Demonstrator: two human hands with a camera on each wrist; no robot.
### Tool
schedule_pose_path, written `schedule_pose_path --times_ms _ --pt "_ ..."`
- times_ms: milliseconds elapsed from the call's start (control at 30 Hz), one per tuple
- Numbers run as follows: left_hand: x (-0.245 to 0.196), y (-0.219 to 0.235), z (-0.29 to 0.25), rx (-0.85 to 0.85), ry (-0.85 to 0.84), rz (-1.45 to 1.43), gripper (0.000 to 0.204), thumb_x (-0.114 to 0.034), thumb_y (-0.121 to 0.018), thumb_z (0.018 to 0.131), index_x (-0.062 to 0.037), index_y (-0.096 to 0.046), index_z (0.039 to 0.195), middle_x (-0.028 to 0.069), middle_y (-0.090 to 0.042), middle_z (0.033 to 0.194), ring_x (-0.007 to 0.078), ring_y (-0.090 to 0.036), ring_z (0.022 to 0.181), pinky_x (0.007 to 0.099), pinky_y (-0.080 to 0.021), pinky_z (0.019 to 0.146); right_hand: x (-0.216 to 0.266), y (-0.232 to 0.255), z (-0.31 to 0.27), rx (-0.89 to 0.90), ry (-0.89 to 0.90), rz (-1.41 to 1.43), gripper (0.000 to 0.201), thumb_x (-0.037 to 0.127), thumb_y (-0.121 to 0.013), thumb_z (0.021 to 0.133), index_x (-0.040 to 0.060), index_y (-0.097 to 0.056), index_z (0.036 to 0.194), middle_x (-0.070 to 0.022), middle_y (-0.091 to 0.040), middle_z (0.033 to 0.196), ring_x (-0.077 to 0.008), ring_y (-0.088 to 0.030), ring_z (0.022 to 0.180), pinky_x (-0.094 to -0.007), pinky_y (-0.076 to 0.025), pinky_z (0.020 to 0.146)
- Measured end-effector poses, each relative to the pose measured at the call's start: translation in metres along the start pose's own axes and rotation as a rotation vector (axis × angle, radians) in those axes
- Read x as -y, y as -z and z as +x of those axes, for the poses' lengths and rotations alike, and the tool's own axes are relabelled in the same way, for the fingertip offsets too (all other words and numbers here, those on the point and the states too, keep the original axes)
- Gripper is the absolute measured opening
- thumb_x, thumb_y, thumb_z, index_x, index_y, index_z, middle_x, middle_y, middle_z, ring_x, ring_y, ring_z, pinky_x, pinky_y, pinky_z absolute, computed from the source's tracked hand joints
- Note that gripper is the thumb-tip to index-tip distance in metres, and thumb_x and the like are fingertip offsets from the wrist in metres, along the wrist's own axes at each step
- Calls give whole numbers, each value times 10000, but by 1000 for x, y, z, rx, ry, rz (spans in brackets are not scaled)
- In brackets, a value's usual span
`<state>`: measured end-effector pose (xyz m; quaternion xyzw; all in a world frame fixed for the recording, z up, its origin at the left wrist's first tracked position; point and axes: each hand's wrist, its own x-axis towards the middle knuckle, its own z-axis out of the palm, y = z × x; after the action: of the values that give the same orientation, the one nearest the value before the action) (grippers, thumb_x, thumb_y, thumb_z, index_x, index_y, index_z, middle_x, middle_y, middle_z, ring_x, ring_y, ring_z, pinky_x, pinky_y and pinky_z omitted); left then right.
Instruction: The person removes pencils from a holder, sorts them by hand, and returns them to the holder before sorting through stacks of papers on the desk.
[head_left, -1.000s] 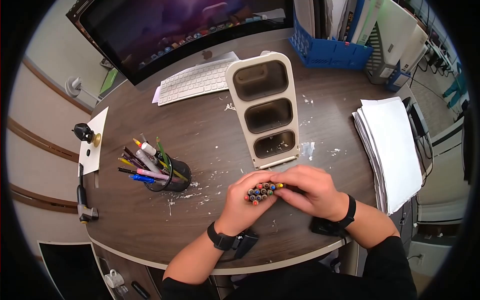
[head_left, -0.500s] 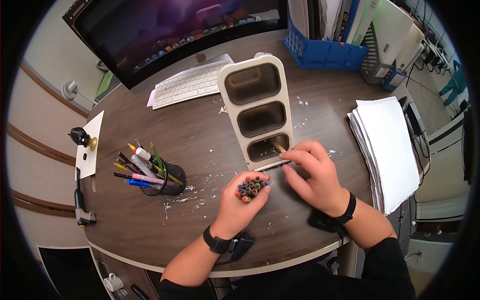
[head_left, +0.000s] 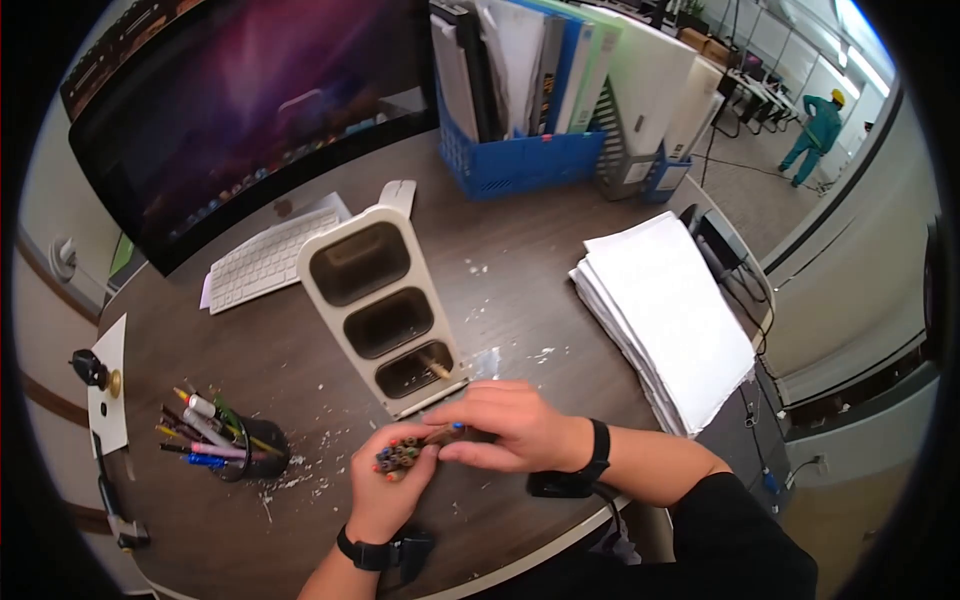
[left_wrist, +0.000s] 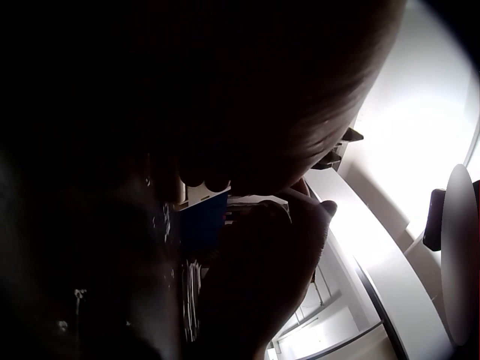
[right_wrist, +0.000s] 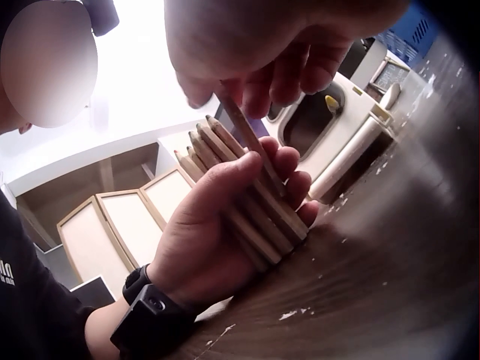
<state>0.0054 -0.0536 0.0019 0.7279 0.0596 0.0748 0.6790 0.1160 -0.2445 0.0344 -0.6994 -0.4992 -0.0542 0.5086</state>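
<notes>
Low over the desk, my left hand (head_left: 382,505) grips a bundle of coloured pencils (head_left: 392,460), coloured ends up. My right hand (head_left: 520,425) pinches one blue-ended pencil (head_left: 452,431) at the bundle's right side. In the right wrist view that pencil (right_wrist: 251,135) slants up from the left hand's fingers to the right fingertips. Just beyond the hands stands a beige holder (head_left: 376,286) with three openings. A single yellowish pencil (head_left: 438,369) leans in its lowest, nearest opening. The left wrist view is mostly dark.
A black mesh cup (head_left: 268,458) full of pens stands at the left. Behind are a keyboard (head_left: 265,263) and a monitor (head_left: 240,120). A paper stack (head_left: 670,310) lies at the right, blue file boxes (head_left: 530,163) behind it. White scraps (head_left: 300,480) dot the desk.
The right hand let go of a pencil in the holder's lowest opening, came back to the bundle and now pinches a blue-ended one. The head view has swung right.
</notes>
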Motion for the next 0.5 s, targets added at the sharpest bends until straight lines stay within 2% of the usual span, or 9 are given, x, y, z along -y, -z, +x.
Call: schedule_pose_path --times_ms 33,67,133,167,233,300,367,500 --pt "-1 -1 0 11 -12 -7 191 11 -751 900 0 -705 1085 93 -757 1052 146 -702 965 292 -545 888 -3 2 -1 20 -27 28 323 216 -730 953 50 -691 1227 -91 -720 858 -268 -696 761 -362 -551 693" --pt "-1 -2 1 -32 40 -113 200 24 -733 906 2 -680 1097 98 -752 1063 142 -697 975 290 -548 885 -2 2 -2 16 -25 13 323 216 -730 953 50 -691 1227 -91 -720 858 -268 -696 761 -362 -551 693" --pt "-1 -2 2 -73 90 -223 209 37 -714 912 5 -655 1110 103 -747 1074 138 -692 986 289 -552 882 1 1 0 11 -357 61 393 223 -698 977 45 -637 1321 -116 -729 867 -292 -708 765 -376 -556 690" --pt "-1 -2 3 -73 88 -219 224 49 -698 915 1 -631 1122 107 -741 1084 137 -688 993 289 -554 883 -1 0 1 69 -413 -30 438 222 -678 988 57 -588 1383 -137 -737 881 -318 -718 779 -386 -564 693" --pt "-2 1 2 -62 153 -206 261 71 -682 907 -11 -594 1139 97 -723 1092 136 -680 997 289 -552 891 -8 -4 -2 75 -414 -70 421 173 -684 979 65 -604 1378 -128 -732 886 -295 -709 772 -366 -559 693" --pt "-2 0 1 -58 118 -200 268 71 -690 901 -10 -594 1138 91 -718 1083 136 -681 990 288 -551 893 -17 -11 -7 78 -416 -111 411 124 -690 970 74 -621 1372 -119 -726 891 -272 -700 764 -346 -554 693" --pt "-2 -1 1 -67 97 -170 278 68 -711 886 -11 -603 1130 76 -706 1053 136 -680 984 285 -548 895 -23 -16 -8 -101 -241 -102 343 99 -708 954 89 -677 1295 -122 -738 914 -287 -712 783 -349 -563 698" --pt "-2 1 1 -55 103 -139 286 63 -704 866 -28 -600 1117 82 -685 1073 164 -678 1004 314 -540 930 -12 -6 -5 -144 -192 -49 251 132 -743 935 80 -706 1178 -123 -738 921 -308 -707 796 -381 -554 662"
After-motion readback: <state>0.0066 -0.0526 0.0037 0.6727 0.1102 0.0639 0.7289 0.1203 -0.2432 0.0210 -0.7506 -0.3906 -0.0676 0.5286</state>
